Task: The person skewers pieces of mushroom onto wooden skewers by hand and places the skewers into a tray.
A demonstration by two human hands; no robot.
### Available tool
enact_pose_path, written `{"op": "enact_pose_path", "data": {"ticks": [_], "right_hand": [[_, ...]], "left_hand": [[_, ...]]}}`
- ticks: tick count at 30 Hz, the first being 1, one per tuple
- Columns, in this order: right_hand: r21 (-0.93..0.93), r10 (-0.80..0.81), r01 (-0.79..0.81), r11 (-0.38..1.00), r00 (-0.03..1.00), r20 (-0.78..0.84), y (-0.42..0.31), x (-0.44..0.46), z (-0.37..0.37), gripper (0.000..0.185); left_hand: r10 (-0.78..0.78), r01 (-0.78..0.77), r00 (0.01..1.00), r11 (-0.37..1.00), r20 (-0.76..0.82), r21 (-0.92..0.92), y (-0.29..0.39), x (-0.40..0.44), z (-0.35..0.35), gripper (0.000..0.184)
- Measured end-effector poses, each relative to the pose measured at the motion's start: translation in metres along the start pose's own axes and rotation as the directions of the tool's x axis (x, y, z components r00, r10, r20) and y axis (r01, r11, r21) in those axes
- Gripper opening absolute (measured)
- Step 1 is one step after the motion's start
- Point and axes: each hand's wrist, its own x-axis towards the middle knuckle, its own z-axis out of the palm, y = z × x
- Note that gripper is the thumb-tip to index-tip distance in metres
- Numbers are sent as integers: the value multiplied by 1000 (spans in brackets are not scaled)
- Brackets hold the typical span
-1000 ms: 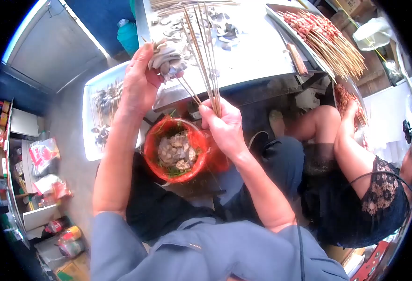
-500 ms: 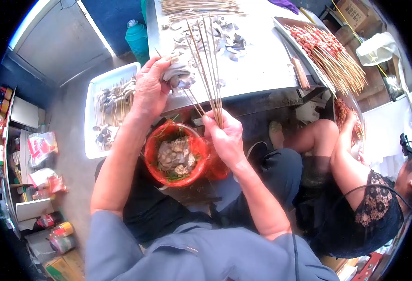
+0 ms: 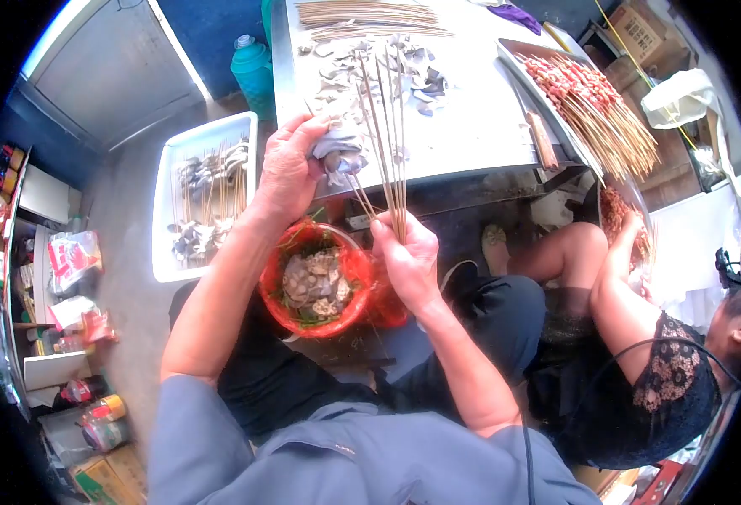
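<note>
My left hand (image 3: 289,172) is closed around a bunch of grey-white food slices (image 3: 341,150), whose exact kind I cannot make out. A skewer runs through them, its lower end reaching toward my right hand (image 3: 408,257). That hand grips several bamboo skewers (image 3: 387,135) that fan upward, tips toward the table. Below both hands stands a red-lined bucket (image 3: 273,296) with pale, lumpy food pieces (image 3: 316,278) and some green leaves inside. More loose grey-white slices (image 3: 425,80) lie on the white tabletop (image 3: 480,139) just beyond my hands.
A white tray (image 3: 162,240) of loaded skewers is at left. Bare skewers (image 3: 370,18) lie at the table's far side. A knife (image 3: 541,139) rests by a tray of red meat skewers (image 3: 585,93). A co-worker's arm (image 3: 618,282) is at right, a teal flask (image 3: 252,77) behind the tray.
My left hand and the slices have come slightly down and right, nearer my right hand. The right hand keeps its hold on the skewers and sits a little lower. The view has shifted slightly.
</note>
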Motion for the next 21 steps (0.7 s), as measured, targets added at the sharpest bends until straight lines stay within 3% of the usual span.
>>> {"op": "enact_pose_path", "data": {"ticks": [4, 7, 10, 12, 16, 18, 19, 21], "right_hand": [[22, -15, 15, 1000, 1000, 22, 3, -2, -2, 8], [139, 33, -42, 989, 998, 62, 0, -4, -3, 8], [213, 90, -112, 971, 990, 111, -3, -4, -3, 7], [284, 180, -221, 933, 970, 163, -7, -5, -4, 7], [342, 265, -339, 877, 933, 244, -8, -5, -7, 6], [254, 164, -195, 947, 977, 136, -6, -8, -1, 7], [252, 165, -196, 948, 977, 139, -2, -8, 1, 7], [65, -80, 81, 995, 996, -27, 10, -8, 4, 8]], "left_hand": [[-13, 13, 1000, 1000, 20, -4, -2, -1, -1, 14], [-27, 27, 999, 1000, 40, -9, -2, -3, 2, 15], [-49, 49, 997, 999, 66, 2, -3, -2, -1, 15], [-58, 50, 985, 997, 163, 54, -5, 1, -11, 25], [-53, 41, 986, 996, 157, 82, -3, -3, -5, 26], [-47, 34, 986, 996, 158, 83, -2, -5, -3, 25], [-45, 33, 987, 996, 156, 82, -3, -6, -2, 25], [-47, 36, 991, 996, 127, 85, -5, -6, -1, 23]]}}
